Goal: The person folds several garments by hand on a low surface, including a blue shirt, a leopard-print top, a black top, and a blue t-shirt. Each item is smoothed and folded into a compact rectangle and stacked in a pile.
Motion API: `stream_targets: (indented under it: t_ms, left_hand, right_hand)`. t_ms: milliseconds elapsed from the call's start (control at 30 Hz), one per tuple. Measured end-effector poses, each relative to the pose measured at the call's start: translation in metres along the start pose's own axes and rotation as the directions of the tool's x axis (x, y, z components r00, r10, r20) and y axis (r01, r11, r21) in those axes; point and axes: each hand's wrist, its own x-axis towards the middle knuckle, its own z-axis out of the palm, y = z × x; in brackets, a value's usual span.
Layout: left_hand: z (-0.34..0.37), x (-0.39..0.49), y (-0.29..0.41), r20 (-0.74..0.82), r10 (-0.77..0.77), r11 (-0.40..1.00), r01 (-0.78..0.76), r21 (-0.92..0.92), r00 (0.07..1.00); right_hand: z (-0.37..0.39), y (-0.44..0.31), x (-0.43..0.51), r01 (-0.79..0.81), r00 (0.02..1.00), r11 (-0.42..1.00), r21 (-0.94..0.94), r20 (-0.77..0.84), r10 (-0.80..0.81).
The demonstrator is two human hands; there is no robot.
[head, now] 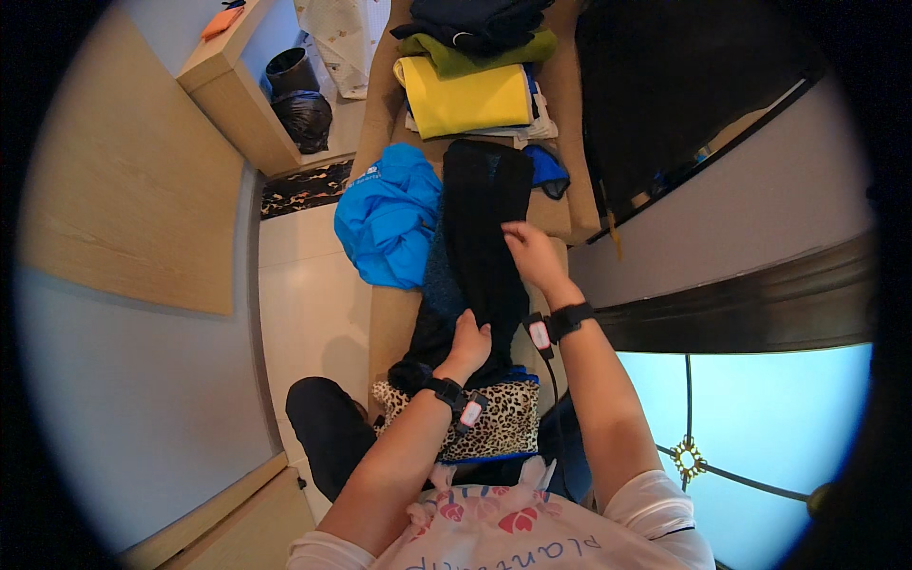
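A long black garment (484, 214) with a dark blue speckled panel (447, 285) lies lengthwise along the brown upholstered seat before me. Over its lower part is my left hand (469, 348), thumb and fingers bent towards the cloth. My right hand (531, 251) is at the garment's right edge, fingers curled; whether either hand pinches the fabric is hidden. Bunched to the left of the garment is a bright blue garment (392, 221). Nearest my body lies a folded leopard-print cloth (499, 420), partly under my left wrist.
Farther up the seat (552, 214) stands a stack with a yellow folded cloth (467, 100), a green cloth (484, 53) and dark clothing (477, 21). A small blue-and-black item (547, 171) lies right of the garment. A black bin (292, 71) and black bag (305, 120) stand far left.
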Motion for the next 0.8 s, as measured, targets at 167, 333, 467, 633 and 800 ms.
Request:
stream_targets:
  t_ms: [167, 333, 467, 633, 800]
  left_hand:
    - [-0.003, 0.001, -0.003, -0.007, -0.023, 0.998, 0.023, -0.052, 1.0]
    - [-0.018, 0.001, -0.002, 0.311, -0.03, 0.816, 0.203, -0.541, 0.95]
    - [-0.02, -0.009, 0.008, 0.121, -0.142, 0.815, 0.185, -0.549, 0.982]
    - [-0.027, -0.008, 0.007, 0.184, -0.107, 0.889, 0.177, -0.422, 0.977]
    - [-0.017, -0.006, -0.003, 0.033, -0.156, 0.983, 0.158, -0.098, 0.987]
  right_hand:
    - [0.004, 0.036, -0.062, -0.313, 0.949, 0.947, -0.069, 0.013, 0.314]
    - [0.015, 0.055, -0.09, -0.379, 0.925, 0.91, 0.168, 0.077, 0.371]
    - [0.024, 0.059, -0.101, -0.229, 0.965, 0.925, 0.302, -0.052, 0.256]
    - [-0.009, 0.061, -0.106, -0.352, 0.936, 0.918, -0.182, -0.056, 0.348]
    - [-0.014, 0.061, -0.116, -0.407, 0.913, 0.913, -0.004, 0.011, 0.407]
